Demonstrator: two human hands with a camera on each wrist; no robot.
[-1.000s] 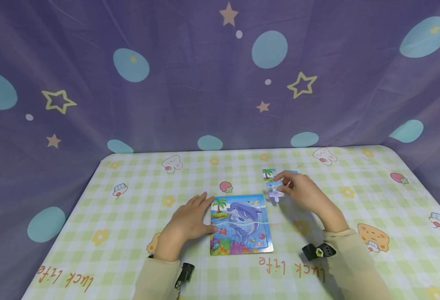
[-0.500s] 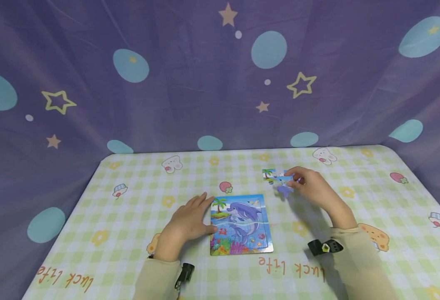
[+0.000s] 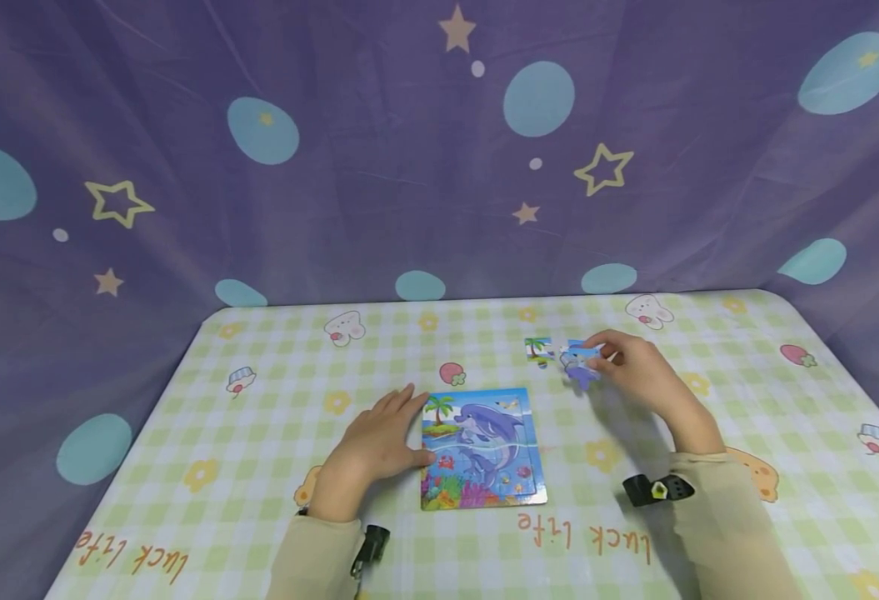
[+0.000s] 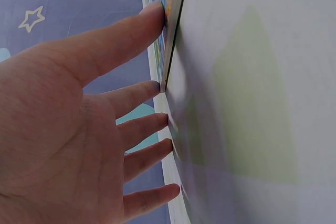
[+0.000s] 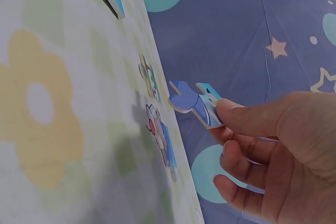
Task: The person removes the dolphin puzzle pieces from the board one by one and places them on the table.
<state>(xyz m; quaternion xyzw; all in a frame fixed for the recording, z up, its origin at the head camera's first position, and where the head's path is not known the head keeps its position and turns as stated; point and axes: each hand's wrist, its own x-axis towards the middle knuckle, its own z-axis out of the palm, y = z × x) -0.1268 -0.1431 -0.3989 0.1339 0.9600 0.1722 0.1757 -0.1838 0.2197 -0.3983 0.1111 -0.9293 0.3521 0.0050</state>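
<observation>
In the head view a square dolphin puzzle board (image 3: pixel 481 448) lies flat on the table. My left hand (image 3: pixel 377 446) is at its left side with straight, spread fingers, and the thumb touches the board's edge. Farther back and to the right, my right hand (image 3: pixel 641 375) pinches a blue and purple puzzle piece (image 5: pixel 186 100) between thumb and fingers. The right wrist view shows this piece held above the tabletop. Beneath it lie a palm-tree puzzle piece (image 3: pixel 537 348) and another blue-edged puzzle piece (image 5: pixel 164 139), which the held one partly hides in the head view.
A green-and-white checked cloth (image 3: pixel 259 467) with printed flowers and lettering covers the table. Behind the table's far edge hangs a purple curtain (image 3: pixel 379 208) with stars and blue spots. Each wrist carries a black strap device (image 3: pixel 658 490).
My right hand has moved right with the puzzle piece in its fingers, and the piece has turned a little. The left hand and the board stay where they were.
</observation>
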